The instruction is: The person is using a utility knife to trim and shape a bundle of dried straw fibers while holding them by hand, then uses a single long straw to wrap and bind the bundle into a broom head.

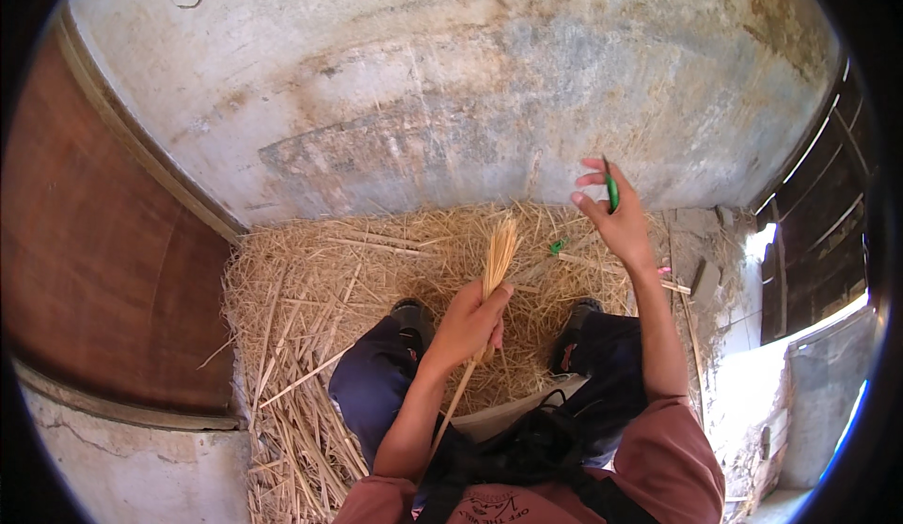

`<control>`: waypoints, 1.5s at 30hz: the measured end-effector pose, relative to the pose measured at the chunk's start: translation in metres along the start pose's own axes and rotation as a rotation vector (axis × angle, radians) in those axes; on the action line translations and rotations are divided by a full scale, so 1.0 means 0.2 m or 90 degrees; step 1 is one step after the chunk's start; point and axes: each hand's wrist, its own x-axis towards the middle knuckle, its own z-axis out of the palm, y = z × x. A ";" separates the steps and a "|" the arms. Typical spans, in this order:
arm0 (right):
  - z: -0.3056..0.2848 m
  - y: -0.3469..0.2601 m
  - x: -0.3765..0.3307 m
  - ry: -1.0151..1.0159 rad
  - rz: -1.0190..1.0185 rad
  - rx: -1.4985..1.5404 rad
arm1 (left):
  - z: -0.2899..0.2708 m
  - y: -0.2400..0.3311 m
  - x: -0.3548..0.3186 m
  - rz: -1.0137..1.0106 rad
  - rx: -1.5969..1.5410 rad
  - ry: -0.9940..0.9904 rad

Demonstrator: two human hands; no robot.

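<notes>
Straw bundle (501,249) in the closed left hand (470,325), green-handled tool (612,194) in the half-curled right hand (619,230)

Nearest, above the red-brown shirt (668,463) and dark blue trousers (372,383), a thin stalk (453,406) runs from beneath the left fist back toward the lap. The left fingers wrap the straw bundle firmly, thumb lying across it; the bundle's bushy end juts out past the fist, pointing away from the body and leaning slightly right. The right hand is raised farther out, to the right of the bundle and well apart from it. Its fingers are bent and spread, with the thumb separate and the tool's dark tip pointing away; exactly how the fingers grip the handle cannot be told.

Loose straw (292,251) covers the floor around the 2 shoes (411,325), thickening into long stalks (296,439) at lower left. A green scrap (557,246) lies between the bundle's end and the right forearm. A stained plaster wall (451,82) bounds the space ahead, a brown door panel (113,242) the left, and dark slats (818,214) the right.
</notes>
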 end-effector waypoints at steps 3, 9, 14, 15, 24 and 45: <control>0.09 -0.13 -0.10 -0.150 0.011 0.006 | 0.04 0.04 -0.02 0.006 0.076 0.056; 0.25 -0.18 -0.18 -0.258 0.032 0.061 | 0.06 0.01 -0.02 0.050 0.116 0.047; 0.25 -0.11 -0.14 -0.188 0.191 0.315 | 0.06 0.03 -0.02 0.022 0.105 0.013; 0.25 -0.09 -0.14 -0.160 0.217 0.347 | 0.06 0.02 -0.02 0.034 0.095 0.005; 0.11 0.00 0.01 -0.035 0.068 0.185 | 0.03 0.03 -0.03 0.031 0.095 0.006; 0.09 -0.11 -0.05 -0.102 -0.086 -0.113 | 0.01 0.01 -0.02 -0.041 -0.051 -0.023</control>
